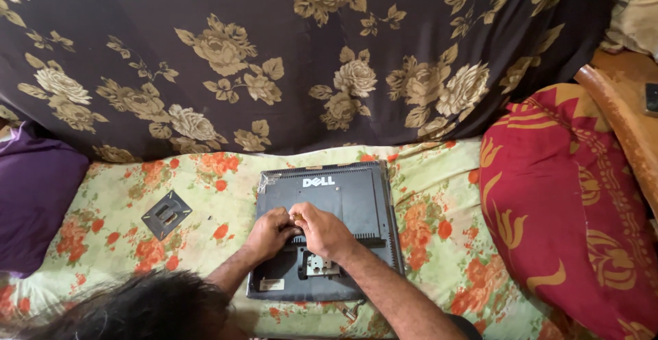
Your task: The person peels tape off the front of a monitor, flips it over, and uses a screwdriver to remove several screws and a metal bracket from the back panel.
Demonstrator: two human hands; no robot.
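A dark grey flat monitor [356, 196] lies face down on a flowered bedsheet [425, 196], its back panel up. A metal mount plate [319, 266] shows in a recess near its lower middle. My left hand [269, 234] and my right hand [322, 230] press together on the middle of the back panel, fingers curled. Something small sits between the fingertips; I cannot tell what it is.
A square dark bracket [166, 213] lies loose on the sheet to the left. A purple pillow [34, 196] is at the far left, a red and gold cushion [569, 210] at the right. A dark flowered cloth [308, 59] hangs behind. Wooden furniture [627, 117] stands at the right edge.
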